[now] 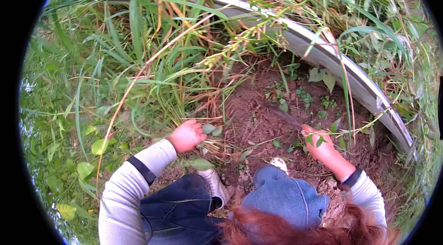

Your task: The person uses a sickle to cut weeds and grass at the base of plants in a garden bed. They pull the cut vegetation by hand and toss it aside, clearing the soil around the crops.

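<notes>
My left hand [188, 136] is closed around a bunch of grass stems [216, 145], whose pale ends stick out by the fingers. A small broad leaf [208, 128] lies against its knuckles. My right hand [319, 144] grips a dark, narrow hand tool [284, 116]. The tool is blurred, looks like a blade, and points up and left over bare reddish soil [242, 106]. Its handle is mostly hidden in the fist. A leafy weed stem [361, 128] crosses in front of the right hand.
A curved pale-grey rim [322, 46], possibly metal, arcs around the soil from upper left to right. Tall grass [138, 44] stands thick on the left. Small weeds [304, 98] dot the soil. My jeans-clad knees [277, 196] and pale shoe [214, 186] are close below.
</notes>
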`<state>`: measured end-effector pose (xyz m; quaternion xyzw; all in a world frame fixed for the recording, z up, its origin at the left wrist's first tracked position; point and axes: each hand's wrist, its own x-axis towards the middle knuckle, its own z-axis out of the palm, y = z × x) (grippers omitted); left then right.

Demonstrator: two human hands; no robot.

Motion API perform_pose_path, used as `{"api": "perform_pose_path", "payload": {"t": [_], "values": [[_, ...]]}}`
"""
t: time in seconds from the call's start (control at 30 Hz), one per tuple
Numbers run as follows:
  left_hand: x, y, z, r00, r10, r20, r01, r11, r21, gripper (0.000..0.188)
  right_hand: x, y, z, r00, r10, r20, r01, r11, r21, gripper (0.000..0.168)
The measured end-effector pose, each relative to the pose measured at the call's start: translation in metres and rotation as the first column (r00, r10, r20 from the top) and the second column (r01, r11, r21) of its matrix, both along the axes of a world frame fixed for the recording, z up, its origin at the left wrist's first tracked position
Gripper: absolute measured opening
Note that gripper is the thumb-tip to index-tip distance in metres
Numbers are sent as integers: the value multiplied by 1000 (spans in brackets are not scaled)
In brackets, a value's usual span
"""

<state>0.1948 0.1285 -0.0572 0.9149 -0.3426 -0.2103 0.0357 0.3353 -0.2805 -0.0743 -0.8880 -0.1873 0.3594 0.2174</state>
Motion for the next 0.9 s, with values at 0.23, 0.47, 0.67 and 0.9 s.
{"api": "perform_pose_path", "payload": {"t": [0.23,0.47,0.67,0.9], "values": [[2,-30,-11,994,-102,46,101,994,30,18,-13,67,-45,992,62,-114,-38,978,205,28],[9,-78,-60,960,148,238,-235,887,397,35,-50,74,-80,887,76,-456,30,975,220,28],[13,-70,-74,945,281,-166,-199,900,389,14,-50,80,-67,960,125,-251,-82,981,176,27],[18,-81,-21,981,63,-181,-80,992,-92,11,-28,12,18,929,267,-257,-242,962,125,25]]}}
